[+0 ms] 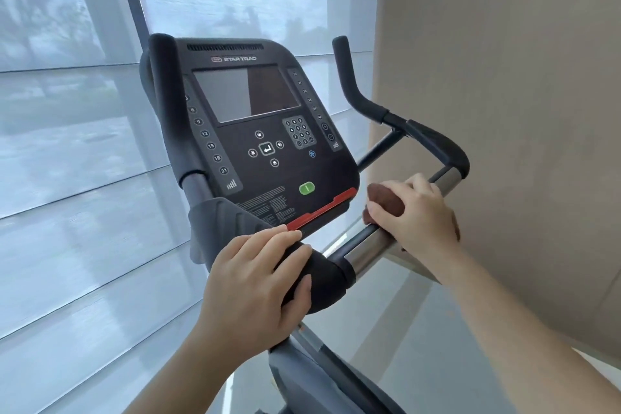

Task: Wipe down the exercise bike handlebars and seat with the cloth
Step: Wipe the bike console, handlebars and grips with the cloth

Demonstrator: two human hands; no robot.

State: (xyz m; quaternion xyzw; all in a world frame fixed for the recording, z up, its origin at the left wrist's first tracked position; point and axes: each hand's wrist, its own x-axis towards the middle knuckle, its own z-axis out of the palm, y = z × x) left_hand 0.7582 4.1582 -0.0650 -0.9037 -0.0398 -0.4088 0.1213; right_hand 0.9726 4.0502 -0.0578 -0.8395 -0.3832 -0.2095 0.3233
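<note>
Cloth (pixel 386 202) brown, bunched on chrome handlebar (pixel 366 249), gripped by right hand (pixel 416 215); left hand (pixel 252 276) clasps black pad (pixel 324 274).

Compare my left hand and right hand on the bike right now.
The left hand grips the black pad bare; the right hand holds a brown cloth. The left hand sits below the console; the right hand is to the console's right, on the chrome bar. Both have fingers curled around parts of the handlebars.
</note>
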